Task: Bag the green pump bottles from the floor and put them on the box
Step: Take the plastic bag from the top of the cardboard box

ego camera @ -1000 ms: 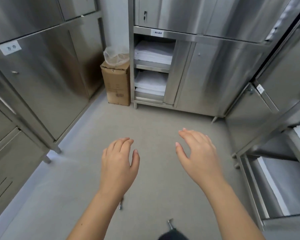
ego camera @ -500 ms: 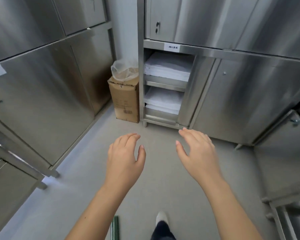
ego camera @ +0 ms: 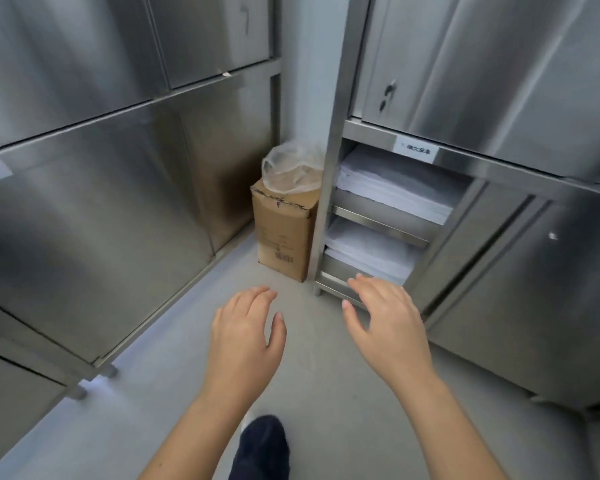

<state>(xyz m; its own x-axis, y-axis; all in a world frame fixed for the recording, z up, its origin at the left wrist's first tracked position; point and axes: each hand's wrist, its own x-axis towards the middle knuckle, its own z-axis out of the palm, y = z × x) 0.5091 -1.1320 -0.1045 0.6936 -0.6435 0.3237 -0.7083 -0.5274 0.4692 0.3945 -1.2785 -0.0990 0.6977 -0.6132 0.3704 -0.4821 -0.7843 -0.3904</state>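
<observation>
Both empty hands, left hand (ego camera: 246, 336) and right hand (ego camera: 388, 327), spread open over bare floor (ego camera: 326, 382); cardboard box (ego camera: 284, 233) stands in the corner ahead.

— What's ahead of you?
— Your left hand (ego camera: 245, 336) and right hand (ego camera: 388, 323) are held out over the grey floor (ego camera: 174, 393), palms down, fingers loose, holding nothing.
— And in the corner?
— A cardboard box (ego camera: 284, 233) stands between steel cabinets (ego camera: 94, 209), a crumpled clear plastic bag (ego camera: 291, 171) on top. Beside it, open shelves (ego camera: 381, 221) hold white folded stacks (ego camera: 395, 183). Your dark trouser leg (ego camera: 262, 448) shows below.
</observation>
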